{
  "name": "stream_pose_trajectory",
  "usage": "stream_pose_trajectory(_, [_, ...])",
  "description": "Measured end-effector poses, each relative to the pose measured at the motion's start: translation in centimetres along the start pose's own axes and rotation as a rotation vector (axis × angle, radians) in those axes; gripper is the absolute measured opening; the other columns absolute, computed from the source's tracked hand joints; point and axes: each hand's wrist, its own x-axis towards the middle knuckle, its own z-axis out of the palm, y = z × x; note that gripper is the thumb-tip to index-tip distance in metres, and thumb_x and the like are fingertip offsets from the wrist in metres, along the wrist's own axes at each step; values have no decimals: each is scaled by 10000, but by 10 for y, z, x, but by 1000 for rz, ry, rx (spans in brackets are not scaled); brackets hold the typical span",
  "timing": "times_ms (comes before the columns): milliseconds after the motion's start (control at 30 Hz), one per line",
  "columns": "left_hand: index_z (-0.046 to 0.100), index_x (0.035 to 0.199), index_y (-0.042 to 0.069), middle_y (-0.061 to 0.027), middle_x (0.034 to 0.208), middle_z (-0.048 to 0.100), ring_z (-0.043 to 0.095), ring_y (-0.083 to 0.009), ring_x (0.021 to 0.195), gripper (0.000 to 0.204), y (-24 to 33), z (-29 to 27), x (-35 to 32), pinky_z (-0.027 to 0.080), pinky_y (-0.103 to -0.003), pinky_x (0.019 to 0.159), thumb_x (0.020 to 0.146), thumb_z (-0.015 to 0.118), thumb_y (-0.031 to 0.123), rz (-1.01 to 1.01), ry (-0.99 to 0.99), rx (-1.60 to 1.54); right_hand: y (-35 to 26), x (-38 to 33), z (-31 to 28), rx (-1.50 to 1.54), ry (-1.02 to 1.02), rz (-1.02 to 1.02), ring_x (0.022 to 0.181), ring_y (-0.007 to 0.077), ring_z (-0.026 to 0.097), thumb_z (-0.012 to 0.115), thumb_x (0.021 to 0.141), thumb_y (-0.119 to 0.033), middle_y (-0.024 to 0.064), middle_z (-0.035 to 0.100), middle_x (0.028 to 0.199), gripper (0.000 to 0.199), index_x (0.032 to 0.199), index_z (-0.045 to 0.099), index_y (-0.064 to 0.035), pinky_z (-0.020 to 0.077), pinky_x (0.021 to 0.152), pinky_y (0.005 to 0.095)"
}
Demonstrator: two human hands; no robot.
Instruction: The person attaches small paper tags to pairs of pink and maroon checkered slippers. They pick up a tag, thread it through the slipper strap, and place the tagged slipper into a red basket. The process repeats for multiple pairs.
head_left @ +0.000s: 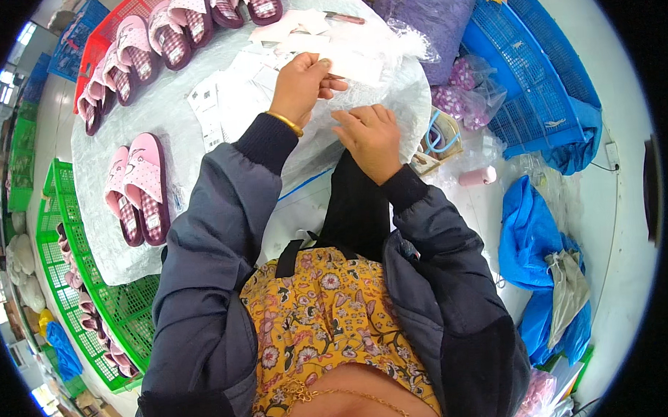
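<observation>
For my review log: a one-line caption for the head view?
Left hand pinches a white paper tag over a plastic-covered table; right hand rests flat nearby, pink slippers alongside.

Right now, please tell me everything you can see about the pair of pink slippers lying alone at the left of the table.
The pair of pink slippers lies side by side on the table's grey-white cover, near its left edge. Each has a soft-looking pink strap and a maroon checked insole. They look clean. No hand touches them; a green crate stands just beside the table.
</observation>
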Motion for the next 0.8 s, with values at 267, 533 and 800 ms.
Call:
stream_pose_trajectory(267, [540, 1040, 48, -93, 981, 655, 666, -161, 884, 131, -27, 10, 33, 529, -244, 751, 1001, 516, 171, -161, -129, 74, 2, 3, 14, -22, 63, -141, 814, 176, 541, 656, 715, -139, -41, 593, 884, 124, 837, 651, -161, 395, 731, 341])
stream_pose_trajectory(533, [572, 1098, -37, -111, 973, 656, 683, -161, 834, 195, -43, 17, 40, 554, -245, 696, 974, 507, 99, -65, -51, 201, -95, 2, -49, 623, -104, -377, 821, 186, 569, 629, 731, -141, -28, 606, 929, 149, 877, 659, -154, 437, 738, 349])
stream_pose_trajectory(800, [551, 1116, -64, -107, 957, 655, 689, -170, 850, 227, -13, 1, -7, 552, -256, 706, 966, 507, 101, 132, -126, 218, -61, 7, -55, 719, -76, 199, 769, 212, 638, 683, 850, -83, 64, 686, 901, 172, 1019, 716, -89, 504, 687, 294])
